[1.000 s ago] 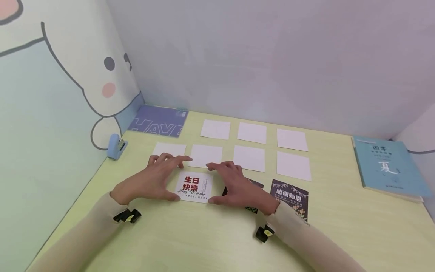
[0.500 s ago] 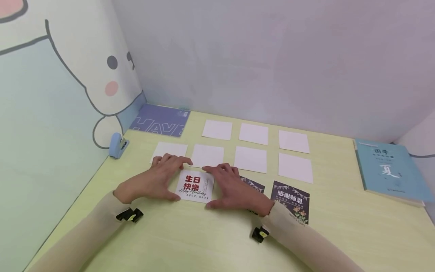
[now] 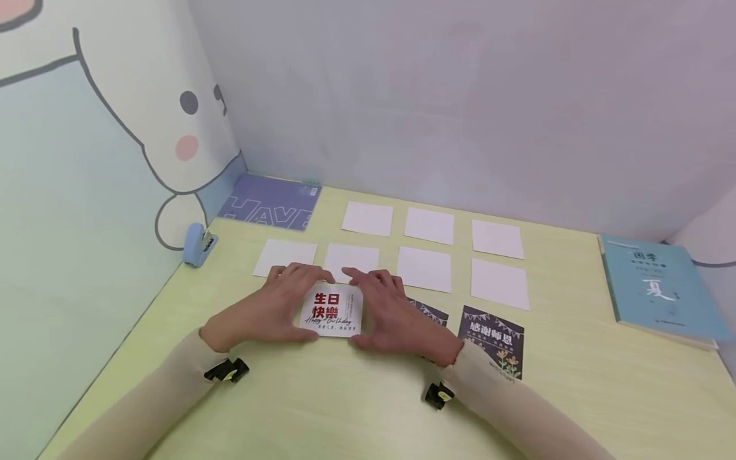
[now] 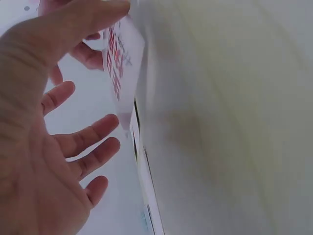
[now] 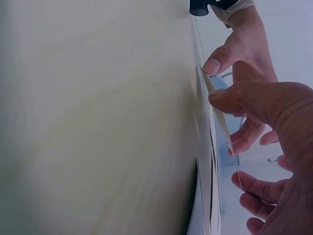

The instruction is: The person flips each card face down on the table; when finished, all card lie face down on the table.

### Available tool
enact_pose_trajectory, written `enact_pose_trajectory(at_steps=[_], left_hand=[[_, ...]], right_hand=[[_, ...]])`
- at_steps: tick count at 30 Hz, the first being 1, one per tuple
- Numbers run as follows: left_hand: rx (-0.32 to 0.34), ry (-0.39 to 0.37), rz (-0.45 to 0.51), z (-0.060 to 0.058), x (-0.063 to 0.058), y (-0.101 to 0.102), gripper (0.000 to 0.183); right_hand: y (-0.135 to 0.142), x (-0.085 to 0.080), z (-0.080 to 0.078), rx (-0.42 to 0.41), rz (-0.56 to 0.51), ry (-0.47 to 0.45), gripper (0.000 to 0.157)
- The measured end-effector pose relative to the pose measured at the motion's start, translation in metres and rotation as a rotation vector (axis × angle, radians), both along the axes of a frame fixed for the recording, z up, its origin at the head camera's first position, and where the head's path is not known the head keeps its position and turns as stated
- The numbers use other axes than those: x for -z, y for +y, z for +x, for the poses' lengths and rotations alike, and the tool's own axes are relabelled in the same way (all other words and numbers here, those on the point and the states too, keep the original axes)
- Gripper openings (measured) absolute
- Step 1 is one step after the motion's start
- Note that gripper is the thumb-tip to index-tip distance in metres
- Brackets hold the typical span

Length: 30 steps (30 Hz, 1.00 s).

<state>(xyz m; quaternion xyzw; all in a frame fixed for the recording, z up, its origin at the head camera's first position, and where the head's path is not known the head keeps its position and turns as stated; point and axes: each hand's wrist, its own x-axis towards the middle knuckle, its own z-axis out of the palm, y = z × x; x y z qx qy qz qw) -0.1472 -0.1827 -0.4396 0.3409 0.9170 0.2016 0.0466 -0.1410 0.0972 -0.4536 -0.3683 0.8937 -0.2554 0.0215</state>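
Observation:
A white birthday card (image 3: pixel 330 312) with red characters lies between both hands in the head view. My left hand (image 3: pixel 270 312) grips its left side, thumb at the near corner and index finger at the far edge. My right hand (image 3: pixel 397 317) holds the right side likewise, between thumb and fingertips. In the left wrist view the card (image 4: pixel 124 61) stands tilted, its far edge above the table. The right wrist view shows the card (image 5: pixel 220 117) nearly edge-on, both thumbs at its near edge. A dark card (image 3: pixel 428 313) is partly hidden under the right forearm.
Another dark card (image 3: pixel 491 342) with flowers lies right of it. Beyond are two rows of blank white cards, one white card (image 3: pixel 424 268) just past the right hand. A blue stapler (image 3: pixel 198 246) and purple notebook (image 3: pixel 270 203) are at left, a blue book (image 3: pixel 661 287) at right.
My left hand has moved right and its thumb now overlaps the card's near corner. The card has shifted slightly away from me. My right hand has stayed almost in place.

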Motion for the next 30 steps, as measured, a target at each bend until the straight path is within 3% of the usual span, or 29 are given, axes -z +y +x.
enact_pose_trajectory(at_steps=[8,13,17,23,30], left_hand=[[0.066,0.048,-0.036,0.002,-0.006,0.02,0.089],[0.065,0.073,-0.026,0.003,-0.008,0.022,0.089],[0.07,0.067,0.071,0.005,-0.009,0.021,0.09],[0.111,0.085,0.252,0.008,-0.011,0.023,0.086],[0.117,0.077,0.469,0.01,-0.01,0.029,0.088]], right_hand=[[0.004,0.0,0.004,0.019,-0.037,-0.022,0.122],[0.011,-0.002,0.006,0.033,-0.112,-0.109,0.13],[0.018,-0.002,0.007,0.041,-0.193,-0.16,0.136],[0.023,0.001,0.01,0.047,-0.227,-0.182,0.133],[0.02,0.003,0.012,0.034,-0.284,-0.072,0.123]])
